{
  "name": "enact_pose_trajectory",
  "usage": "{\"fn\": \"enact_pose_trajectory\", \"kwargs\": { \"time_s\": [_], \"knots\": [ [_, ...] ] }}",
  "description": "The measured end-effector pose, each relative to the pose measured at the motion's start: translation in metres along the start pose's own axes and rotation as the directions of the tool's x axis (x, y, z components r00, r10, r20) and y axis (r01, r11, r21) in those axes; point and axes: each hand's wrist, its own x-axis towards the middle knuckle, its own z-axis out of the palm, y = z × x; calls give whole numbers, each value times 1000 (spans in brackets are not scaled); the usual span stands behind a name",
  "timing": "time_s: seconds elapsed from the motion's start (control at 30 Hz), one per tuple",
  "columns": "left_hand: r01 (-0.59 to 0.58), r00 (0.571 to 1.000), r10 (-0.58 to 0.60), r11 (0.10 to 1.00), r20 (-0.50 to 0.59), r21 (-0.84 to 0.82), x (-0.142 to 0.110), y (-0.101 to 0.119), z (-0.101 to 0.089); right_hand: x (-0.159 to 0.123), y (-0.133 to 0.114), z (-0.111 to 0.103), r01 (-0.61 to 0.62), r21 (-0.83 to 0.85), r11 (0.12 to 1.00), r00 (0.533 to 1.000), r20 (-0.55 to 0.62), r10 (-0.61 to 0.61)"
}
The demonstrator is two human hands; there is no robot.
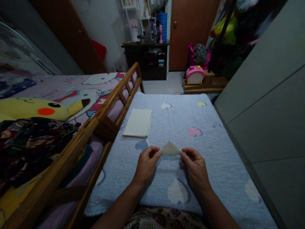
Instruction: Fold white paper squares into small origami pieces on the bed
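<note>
The left hand and right hand each pinch one end of a folded paper triangle between thumb and fingers, apparently to keep it spread, above a quilted blue bed cover. A stack of white paper lies farther away, left, within reach.

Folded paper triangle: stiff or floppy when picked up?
The folded paper triangle looks light, since the left hand and right hand pinch it with fingertips only. Its creases probably add some stiffness, but the thin sheet likely bends easily under a push.
</note>
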Motion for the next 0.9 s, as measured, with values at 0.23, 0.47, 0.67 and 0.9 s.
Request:
{"fn": "enact_pose_trajectory", "kwargs": {
  "time_s": [0.23, 0.47, 0.67, 0.9],
  "knots": [
    [-145, 988, 150, 984, -37, 105, 0, 0, 0, 0, 6, 0, 44, 51, 998, 997, -58, -41],
    [-155, 987, 148, 979, 67, 132, -3, -1, -2, 1, 9, 1, 2, 165, 986, 999, -48, 6],
    [-177, 982, 162, 969, 95, 172, -4, -3, -4, -1, 5, 4, -81, 219, 972, 996, -20, 87],
    [-225, 970, 204, 958, 130, 177, -2, -5, -6, 2, 9, 0, -133, 203, 970, 991, 11, 133]
  ]
}}
